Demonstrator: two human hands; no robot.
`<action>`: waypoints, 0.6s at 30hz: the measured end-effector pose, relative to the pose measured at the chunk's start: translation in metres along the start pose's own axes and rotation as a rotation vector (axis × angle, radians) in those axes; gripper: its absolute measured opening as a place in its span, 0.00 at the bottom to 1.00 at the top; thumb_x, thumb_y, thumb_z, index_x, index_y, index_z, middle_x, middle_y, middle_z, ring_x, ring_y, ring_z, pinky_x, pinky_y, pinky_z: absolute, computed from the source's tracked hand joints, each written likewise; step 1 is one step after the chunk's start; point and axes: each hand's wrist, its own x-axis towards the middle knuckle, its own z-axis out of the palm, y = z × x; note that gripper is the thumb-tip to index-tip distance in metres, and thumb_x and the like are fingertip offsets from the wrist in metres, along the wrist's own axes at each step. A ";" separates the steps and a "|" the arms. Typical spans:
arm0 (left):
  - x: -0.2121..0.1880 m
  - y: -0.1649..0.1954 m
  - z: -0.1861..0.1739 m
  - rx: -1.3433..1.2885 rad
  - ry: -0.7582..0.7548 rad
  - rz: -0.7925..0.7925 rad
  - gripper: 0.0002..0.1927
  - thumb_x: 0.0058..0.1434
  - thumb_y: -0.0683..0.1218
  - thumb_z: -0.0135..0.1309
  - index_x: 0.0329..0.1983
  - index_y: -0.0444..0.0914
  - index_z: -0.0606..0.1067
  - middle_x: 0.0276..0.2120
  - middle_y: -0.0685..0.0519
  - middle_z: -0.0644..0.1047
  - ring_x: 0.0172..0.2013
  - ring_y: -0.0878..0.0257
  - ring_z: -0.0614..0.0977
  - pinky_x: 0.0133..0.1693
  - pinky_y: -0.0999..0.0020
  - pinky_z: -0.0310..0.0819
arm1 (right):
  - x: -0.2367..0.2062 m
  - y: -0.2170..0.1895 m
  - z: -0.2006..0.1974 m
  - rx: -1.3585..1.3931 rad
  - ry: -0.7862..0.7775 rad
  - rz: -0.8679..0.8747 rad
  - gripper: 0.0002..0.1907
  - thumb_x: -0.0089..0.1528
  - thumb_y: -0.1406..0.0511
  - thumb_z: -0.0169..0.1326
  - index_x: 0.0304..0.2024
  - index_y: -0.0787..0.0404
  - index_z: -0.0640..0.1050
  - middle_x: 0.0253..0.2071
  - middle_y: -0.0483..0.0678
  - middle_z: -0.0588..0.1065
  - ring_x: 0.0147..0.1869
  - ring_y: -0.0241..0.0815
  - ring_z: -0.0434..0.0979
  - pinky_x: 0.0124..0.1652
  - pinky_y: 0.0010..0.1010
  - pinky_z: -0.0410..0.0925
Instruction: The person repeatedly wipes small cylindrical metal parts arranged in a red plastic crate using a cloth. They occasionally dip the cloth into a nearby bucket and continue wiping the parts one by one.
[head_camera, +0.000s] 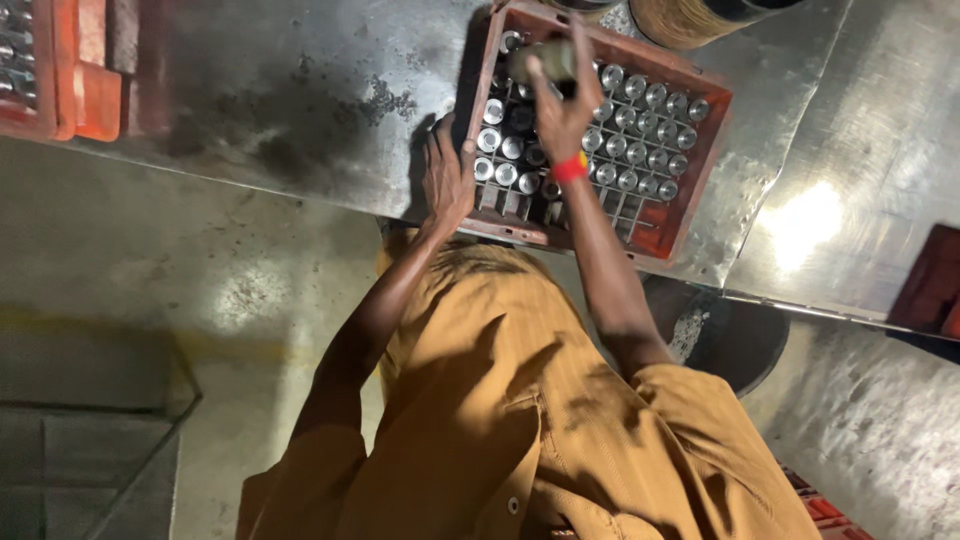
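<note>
Fingers (578, 62) of the right hand (560, 118) are clamped around a small grey-green cylindrical object (547, 60), blurred, so I cannot tell more than its rough shape. It hangs just above the far left corner of the red plastic compartment crate (712, 135), its long axis lying roughly across the crate and not upright. The right arm is stretched out nearly straight over the crate's middle, a red band at the wrist, palm turned down.

Rows of round silver-capped bottles (640, 130) fill most of the crate, while several cells at its near left side, directly under the right forearm, look dark and unfilled. So the held object sits beyond those cells, toward the crate's far edge.

The left hand (447, 178) lies against the crate's left wall, fingers spread flat and closed on nothing, elbow bent. It is nearer to the dark cells than the right hand is.

The crate rests on a scuffed grey metal surface (300, 100).
</note>
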 end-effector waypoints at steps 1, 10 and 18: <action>0.000 0.001 0.000 -0.014 -0.003 -0.024 0.29 0.77 0.60 0.35 0.72 0.38 0.60 0.60 0.33 0.69 0.58 0.34 0.71 0.56 0.41 0.66 | -0.010 -0.004 -0.006 0.004 0.065 -0.054 0.33 0.67 0.62 0.65 0.71 0.58 0.67 0.62 0.59 0.75 0.62 0.50 0.82 0.59 0.41 0.77; -0.001 -0.004 0.004 -0.024 0.024 -0.008 0.30 0.77 0.62 0.33 0.71 0.36 0.60 0.60 0.30 0.69 0.58 0.33 0.72 0.56 0.41 0.67 | -0.080 -0.036 -0.037 -0.033 -0.010 -0.003 0.30 0.64 0.66 0.67 0.66 0.67 0.72 0.59 0.58 0.78 0.57 0.48 0.84 0.57 0.39 0.75; -0.002 -0.005 0.004 -0.083 -0.010 -0.107 0.31 0.77 0.62 0.32 0.70 0.35 0.60 0.59 0.30 0.69 0.56 0.32 0.74 0.54 0.43 0.69 | -0.081 -0.049 -0.033 -0.077 -0.094 -0.099 0.27 0.63 0.68 0.67 0.63 0.67 0.75 0.57 0.59 0.78 0.58 0.51 0.81 0.57 0.39 0.74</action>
